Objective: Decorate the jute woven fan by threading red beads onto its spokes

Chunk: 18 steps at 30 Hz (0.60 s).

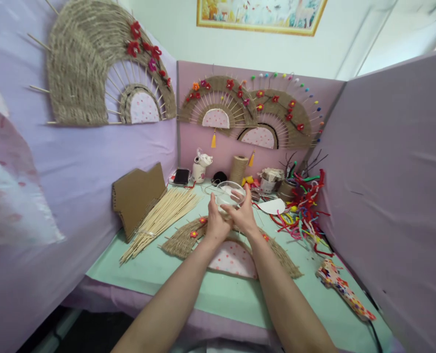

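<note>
Both my hands are raised over the middle of the table around a transparent round tub. My left hand is closed on its near left side, with the thumb up. On the other side, my right hand grips the rim, its fingers showing through the plastic. Something white shows inside the tub, too blurred to name. Below my wrists lies a half-round fan woven from jute twine on thin sticks, with small red flowers. Its half-round centre is white with pink dots. My forearms hide part of the fan.
Left of the fan lie a bundle of thin bamboo sticks and folded cardboard. A twine spool stands behind. To the right are a white half-disc, tangled pipe cleaners and a corded, patterned glue gun. Finished fans hang behind.
</note>
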### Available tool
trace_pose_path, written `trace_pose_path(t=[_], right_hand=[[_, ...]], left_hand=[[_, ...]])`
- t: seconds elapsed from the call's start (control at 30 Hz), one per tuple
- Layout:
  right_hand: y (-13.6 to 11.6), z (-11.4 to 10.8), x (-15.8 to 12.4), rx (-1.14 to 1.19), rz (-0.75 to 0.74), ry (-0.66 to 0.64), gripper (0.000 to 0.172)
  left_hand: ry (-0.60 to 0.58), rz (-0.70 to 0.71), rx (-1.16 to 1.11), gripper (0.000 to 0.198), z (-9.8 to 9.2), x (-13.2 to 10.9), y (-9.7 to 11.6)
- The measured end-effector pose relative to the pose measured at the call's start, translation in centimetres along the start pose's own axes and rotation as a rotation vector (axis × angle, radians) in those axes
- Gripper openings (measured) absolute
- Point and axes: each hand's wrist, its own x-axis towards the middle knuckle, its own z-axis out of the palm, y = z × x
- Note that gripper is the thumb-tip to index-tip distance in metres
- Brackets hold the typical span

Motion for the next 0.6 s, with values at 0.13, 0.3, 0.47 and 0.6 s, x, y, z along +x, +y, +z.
trace_pose_path(t=[0.13, 0.3, 0.47, 0.6], right_hand=[[0.1, -1.2, 2.9, -0.120, 0.150, 0.118, 0.112], [1.9, -2.7, 6.9, -0.320, 0.174, 0.128, 0.095], [5.1, -2.3, 9.3, -0.339, 0.273, 0.101, 0.090], [7.3, -0.1, 10.4, -0.309, 0.259, 0.117, 0.083]], left_hand=[[-0.001, 0.055, 0.118, 0.088, -0.4, -0.1, 0.0], [-0.100, 0.136, 0.163, 0.052, -0.6, -0.3, 0.3], [-0.146, 0.168, 0.117, 0.047, -0.5, -0.5, 0.3], [-0.123, 0.173, 0.102, 0.047, -0.4, -0.4, 0.0]])
